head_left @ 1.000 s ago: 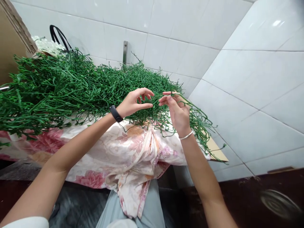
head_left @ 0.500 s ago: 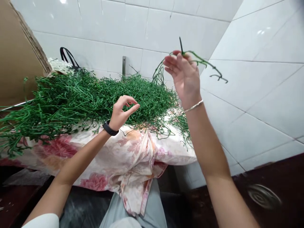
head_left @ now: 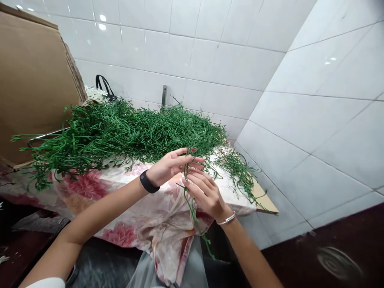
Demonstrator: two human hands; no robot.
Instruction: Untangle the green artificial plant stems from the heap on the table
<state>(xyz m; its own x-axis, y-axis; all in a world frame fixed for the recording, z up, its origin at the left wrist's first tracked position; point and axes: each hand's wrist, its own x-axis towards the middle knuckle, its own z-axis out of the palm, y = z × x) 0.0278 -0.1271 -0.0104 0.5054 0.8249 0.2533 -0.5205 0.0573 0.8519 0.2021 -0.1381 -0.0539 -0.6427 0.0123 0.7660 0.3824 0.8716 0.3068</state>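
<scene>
A big heap of green plastic stems point(head_left: 126, 134) lies on a table under a floral cloth point(head_left: 120, 200). In front of the heap's near edge both hands meet around one loose green stem point(head_left: 192, 208) that hangs down past the table edge. My left hand point(head_left: 171, 166), with a black band on its wrist, has its fingers laid along the stem's upper part. My right hand point(head_left: 205, 194), with a silver bracelet, curls its fingers round the stem just below.
A brown cardboard sheet point(head_left: 33, 80) leans at the left behind the heap. A black bag handle point(head_left: 103, 86) and white flowers point(head_left: 94, 94) sit at the back by the tiled wall. A metal bracket point(head_left: 164, 96) is on the wall. Dark floor lies at the right.
My right hand, raised high with a stem half a second ago, has come down to the table edge. My left hand has moved to meet it on the stem.
</scene>
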